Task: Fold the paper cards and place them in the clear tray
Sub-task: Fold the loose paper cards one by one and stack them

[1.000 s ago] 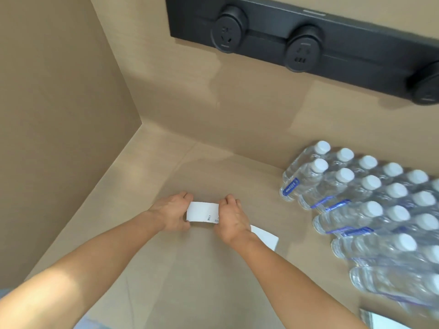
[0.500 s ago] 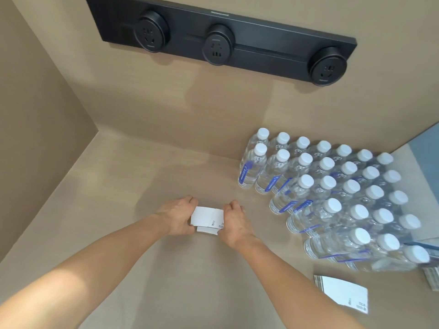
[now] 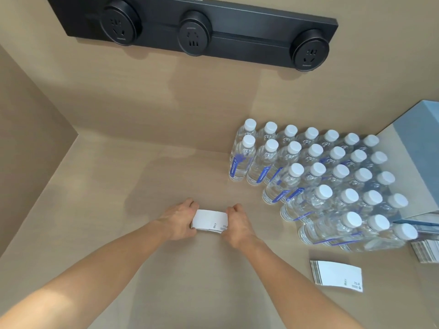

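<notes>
A white paper card (image 3: 209,220) with small print along its near edge lies folded on the tan counter, held between both hands. My left hand (image 3: 179,219) grips its left end and my right hand (image 3: 236,224) grips its right end. A stack of flat white cards (image 3: 337,275) sits on the counter to the right of my right forearm. At the right edge, part of a clear tray (image 3: 425,222) shows behind the bottles, with another pile of cards (image 3: 426,250) just below it.
Several rows of water bottles with white caps (image 3: 316,176) stand on the right half of the counter. A black socket strip (image 3: 190,27) runs along the back wall. A side wall (image 3: 28,138) closes the left. A blue-grey panel (image 3: 420,148) stands far right.
The view has swung right, so the card stack and the tray edge now show. Both hands still hold the card; its lower flap has been pressed closer under the top half.
</notes>
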Tool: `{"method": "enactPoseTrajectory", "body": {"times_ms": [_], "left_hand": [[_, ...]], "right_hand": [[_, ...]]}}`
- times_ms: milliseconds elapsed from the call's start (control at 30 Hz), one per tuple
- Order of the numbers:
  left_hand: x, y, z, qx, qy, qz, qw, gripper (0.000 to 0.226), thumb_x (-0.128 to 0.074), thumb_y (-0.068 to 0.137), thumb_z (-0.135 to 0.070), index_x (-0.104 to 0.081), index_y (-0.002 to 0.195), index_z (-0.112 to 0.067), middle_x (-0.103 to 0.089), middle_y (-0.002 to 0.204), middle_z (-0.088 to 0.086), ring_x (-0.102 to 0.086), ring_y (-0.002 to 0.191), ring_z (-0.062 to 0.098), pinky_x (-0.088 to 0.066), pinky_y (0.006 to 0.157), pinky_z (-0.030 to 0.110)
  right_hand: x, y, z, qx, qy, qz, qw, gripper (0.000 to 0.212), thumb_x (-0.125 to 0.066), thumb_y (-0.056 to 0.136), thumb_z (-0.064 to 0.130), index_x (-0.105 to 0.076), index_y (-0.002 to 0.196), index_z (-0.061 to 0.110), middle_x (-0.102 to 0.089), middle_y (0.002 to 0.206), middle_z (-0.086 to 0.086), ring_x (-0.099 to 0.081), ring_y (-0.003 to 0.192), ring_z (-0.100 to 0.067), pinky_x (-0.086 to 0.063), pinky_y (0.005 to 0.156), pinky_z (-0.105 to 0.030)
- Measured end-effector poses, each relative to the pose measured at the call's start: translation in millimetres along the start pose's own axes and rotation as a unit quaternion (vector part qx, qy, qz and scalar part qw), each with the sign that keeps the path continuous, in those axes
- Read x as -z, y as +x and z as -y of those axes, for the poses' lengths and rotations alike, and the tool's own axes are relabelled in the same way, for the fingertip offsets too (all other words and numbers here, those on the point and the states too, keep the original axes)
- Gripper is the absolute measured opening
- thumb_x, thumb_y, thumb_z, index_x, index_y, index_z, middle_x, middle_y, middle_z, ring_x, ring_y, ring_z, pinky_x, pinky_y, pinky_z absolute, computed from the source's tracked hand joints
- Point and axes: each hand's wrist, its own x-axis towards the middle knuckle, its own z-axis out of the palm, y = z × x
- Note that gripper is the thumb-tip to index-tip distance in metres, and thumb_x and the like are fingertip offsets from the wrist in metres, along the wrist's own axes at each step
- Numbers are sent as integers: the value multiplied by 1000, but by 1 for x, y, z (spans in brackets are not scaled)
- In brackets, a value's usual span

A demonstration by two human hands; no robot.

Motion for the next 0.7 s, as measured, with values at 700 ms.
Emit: {"method": "enactPoseTrajectory", "body": {"times_ms": [700], "left_hand": [[17,5,-29,325,-574,7,752,28,-43,98,-36,-54,99,-10,-69,92,10,-69,81,26,-53,67,30]], "right_hand": [[12,-2,9,-247,410,-1,878,5,-50,84,7,-52,80,8,-64,88,-15,-62,73,-26,-48,63,-30]]}}
